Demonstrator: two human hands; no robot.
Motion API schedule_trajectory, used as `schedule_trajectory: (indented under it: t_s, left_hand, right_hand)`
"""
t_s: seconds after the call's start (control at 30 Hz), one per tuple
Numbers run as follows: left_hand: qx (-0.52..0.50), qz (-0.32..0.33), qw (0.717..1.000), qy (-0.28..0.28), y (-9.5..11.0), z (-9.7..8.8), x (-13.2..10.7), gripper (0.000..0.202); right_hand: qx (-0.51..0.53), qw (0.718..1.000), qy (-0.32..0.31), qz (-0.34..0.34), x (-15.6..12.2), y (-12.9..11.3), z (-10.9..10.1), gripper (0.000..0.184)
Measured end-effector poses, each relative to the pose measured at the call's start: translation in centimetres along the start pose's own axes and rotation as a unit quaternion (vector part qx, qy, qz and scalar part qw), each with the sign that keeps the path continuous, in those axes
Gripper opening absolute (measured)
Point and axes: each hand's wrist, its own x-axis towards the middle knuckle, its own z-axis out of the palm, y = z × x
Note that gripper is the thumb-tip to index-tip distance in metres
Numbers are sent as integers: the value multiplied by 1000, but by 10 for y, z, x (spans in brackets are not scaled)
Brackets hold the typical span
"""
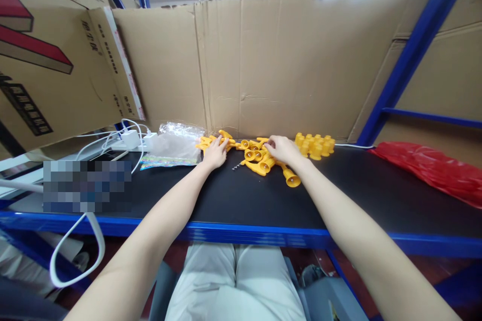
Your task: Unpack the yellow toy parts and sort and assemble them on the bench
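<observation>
A heap of yellow plastic parts [256, 155] lies at the back of the black shelf top [241, 195]. My left hand [214, 153] rests on the left side of the heap, fingers curled over some yellow handle pieces [205, 141]. My right hand [281, 149] lies on the right side of the heap, fingers bent over the funnel-shaped pieces. One yellow funnel piece [291, 178] lies nearest me. A small metal corkscrew spiral [237, 166] sits loose on the black surface. A cluster of yellow caps [315, 145] stands upright to the right.
A clear plastic bag [173, 145] with a coloured strip lies left of the heap, beside white chargers and cables [130, 139]. A red plastic bag [433, 168] lies at the right. Cardboard [271, 65] walls the back and left. Blue rack posts [410, 55] frame the shelf.
</observation>
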Motion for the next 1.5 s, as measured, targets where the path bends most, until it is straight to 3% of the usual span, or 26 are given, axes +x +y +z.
schedule_trajectory:
  t_s: [0.23, 0.37, 0.47, 0.57, 0.77, 0.9, 1.0, 1.07, 1.17, 1.27, 1.37, 1.5]
  left_hand:
    - [-7, -2, 1000, -12, -1, -1, 1, 46]
    - [-12, -30, 999, -27, 3, -1, 0, 48]
    - [-5, -7, 1000, -29, 5, -2, -1, 57]
    - [-16, 16, 1000, -13, 3, 0, -1, 53]
    - [-34, 36, 999, 4, 2, 3, -2, 44]
    - [0, 17, 1000, 12, 14, -10, -6, 35]
    - [14, 56, 998, 39, 28, -25, -9, 22]
    - [0, 99, 995, 17, 39, -30, -11, 20]
    - [-17, 148, 987, -60, 51, -30, -13, 25]
    - [-13, 146, 982, -116, 57, -23, -13, 22]
    - [-5, 139, 983, -124, 57, -21, -11, 17]
    - [-12, 134, 985, -105, 54, -32, -10, 10]
  right_hand:
    - [47, 989, -27, -136, -5, -11, 7, 40]
    - [47, 985, -80, -143, -5, -18, 11, 51]
    - [39, 980, -131, -142, -4, -22, 16, 51]
    - [44, 978, -149, -139, -4, -25, 18, 51]
    - [69, 978, -150, -129, -4, -29, 17, 43]
    - [88, 979, -134, -127, -2, -26, 19, 39]
    - [97, 981, -116, -121, -1, -23, 21, 35]
    - [95, 983, -103, -119, 0, -22, 22, 30]
    - [70, 987, -89, -109, 0, -22, 21, 24]
    - [38, 992, -73, -95, 0, -23, 19, 20]
    - [30, 994, -62, -86, -1, -25, 17, 15]
    - [42, 996, -32, -73, -1, -24, 17, 14]
